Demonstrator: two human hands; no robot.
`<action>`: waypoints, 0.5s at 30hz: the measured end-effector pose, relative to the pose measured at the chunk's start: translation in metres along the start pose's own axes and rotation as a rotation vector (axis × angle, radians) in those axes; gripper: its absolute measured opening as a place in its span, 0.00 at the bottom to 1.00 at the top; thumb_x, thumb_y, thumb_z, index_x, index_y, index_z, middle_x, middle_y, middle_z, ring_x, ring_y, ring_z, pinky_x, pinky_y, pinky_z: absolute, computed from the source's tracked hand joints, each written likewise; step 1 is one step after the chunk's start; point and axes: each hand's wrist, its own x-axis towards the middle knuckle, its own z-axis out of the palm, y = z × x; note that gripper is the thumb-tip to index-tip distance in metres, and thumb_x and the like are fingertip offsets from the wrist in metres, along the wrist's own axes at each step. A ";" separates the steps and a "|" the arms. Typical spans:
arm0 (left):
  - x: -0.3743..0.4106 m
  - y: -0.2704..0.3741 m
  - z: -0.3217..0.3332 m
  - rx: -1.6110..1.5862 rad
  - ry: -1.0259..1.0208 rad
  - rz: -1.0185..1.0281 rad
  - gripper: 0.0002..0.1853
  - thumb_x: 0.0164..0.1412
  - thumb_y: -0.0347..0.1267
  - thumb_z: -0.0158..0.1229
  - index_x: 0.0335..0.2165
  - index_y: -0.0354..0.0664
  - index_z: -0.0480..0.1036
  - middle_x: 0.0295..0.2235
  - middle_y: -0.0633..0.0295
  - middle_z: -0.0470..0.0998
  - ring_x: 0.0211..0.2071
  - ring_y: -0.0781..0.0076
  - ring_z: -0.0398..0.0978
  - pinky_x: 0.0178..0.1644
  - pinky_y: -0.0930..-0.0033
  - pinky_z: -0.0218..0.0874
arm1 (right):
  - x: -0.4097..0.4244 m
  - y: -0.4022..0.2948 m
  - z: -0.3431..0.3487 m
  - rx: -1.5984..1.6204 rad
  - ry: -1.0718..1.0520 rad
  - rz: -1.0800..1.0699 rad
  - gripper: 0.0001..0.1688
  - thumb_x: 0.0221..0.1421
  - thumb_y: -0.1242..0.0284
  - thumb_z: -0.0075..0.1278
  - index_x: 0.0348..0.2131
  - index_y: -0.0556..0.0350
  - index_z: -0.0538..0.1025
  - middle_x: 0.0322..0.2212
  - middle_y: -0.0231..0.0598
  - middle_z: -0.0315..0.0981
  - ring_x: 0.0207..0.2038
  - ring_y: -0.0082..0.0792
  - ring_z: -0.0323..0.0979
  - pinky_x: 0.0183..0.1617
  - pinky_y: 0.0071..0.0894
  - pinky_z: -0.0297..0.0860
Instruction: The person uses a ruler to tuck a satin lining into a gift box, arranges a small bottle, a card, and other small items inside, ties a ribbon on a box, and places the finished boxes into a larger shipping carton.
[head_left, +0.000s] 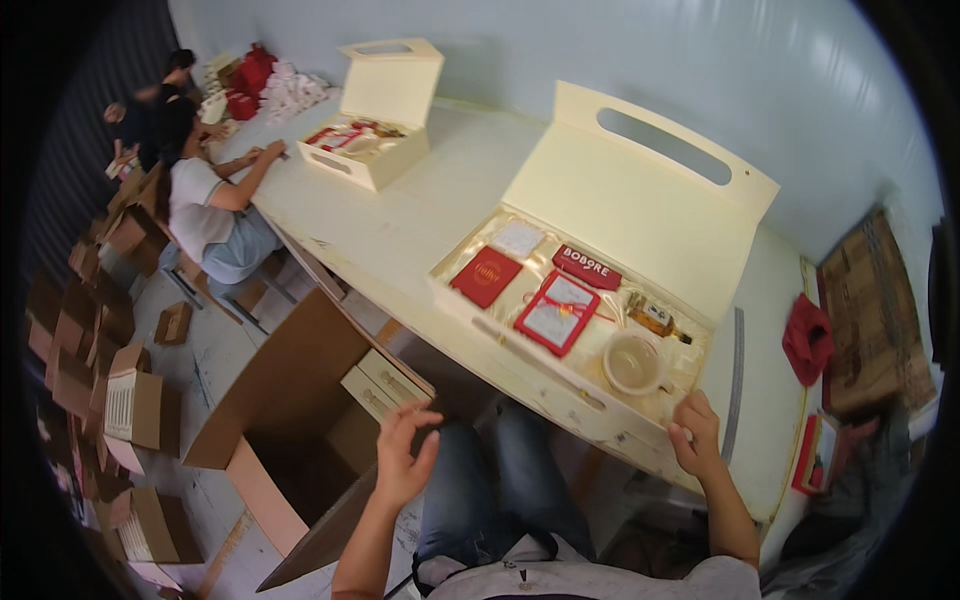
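Observation:
A cream gift box (517, 349) with its lid (637, 206) raised lies before me on the table. Set in its satin lining are a red booklet (486, 276), a white packet (519, 238), a red carton (588, 267), a red-edged white box tied with red cord (557, 312), a small amber bottle (651, 313) and a cream mug (635, 363). My right hand (697, 433) is at the box's front right corner, fingers curled; whether it grips the edge is unclear. My left hand (406, 454) hovers empty beside an open cardboard carton (274, 390), fingers apart.
Inside the carton stand cream boxes (381, 382). Farther along the white table (360, 225) sits another open gift box (367, 161), near a seated person (214, 199). A metal ruler (735, 382) and red cloth (808, 341) lie rightward. Several cartons (135, 397) cover the left floor.

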 end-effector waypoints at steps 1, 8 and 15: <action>0.009 0.006 0.005 0.028 0.026 0.025 0.13 0.47 0.23 0.55 0.36 0.40 0.72 0.46 0.51 0.68 0.48 0.53 0.64 0.53 0.59 0.54 | -0.018 -0.003 -0.011 0.001 0.044 0.053 0.13 0.42 0.79 0.50 0.14 0.59 0.62 0.19 0.42 0.58 0.25 0.42 0.59 0.29 0.34 0.56; 0.062 0.015 0.025 -0.058 -0.134 0.075 0.13 0.56 0.29 0.48 0.41 0.37 0.69 0.50 0.47 0.63 0.50 0.52 0.63 0.54 0.61 0.53 | -0.072 -0.013 -0.053 -0.062 0.213 0.153 0.19 0.41 0.78 0.53 0.12 0.57 0.57 0.17 0.41 0.59 0.20 0.38 0.56 0.24 0.31 0.54; 0.065 0.006 0.025 -0.103 -0.115 0.056 0.19 0.42 0.20 0.38 0.35 0.34 0.70 0.42 0.48 0.69 0.44 0.57 0.67 0.52 0.63 0.54 | -0.047 -0.016 -0.083 -0.089 0.180 0.336 0.07 0.39 0.82 0.53 0.23 0.59 0.69 0.21 0.41 0.63 0.25 0.39 0.61 0.30 0.31 0.61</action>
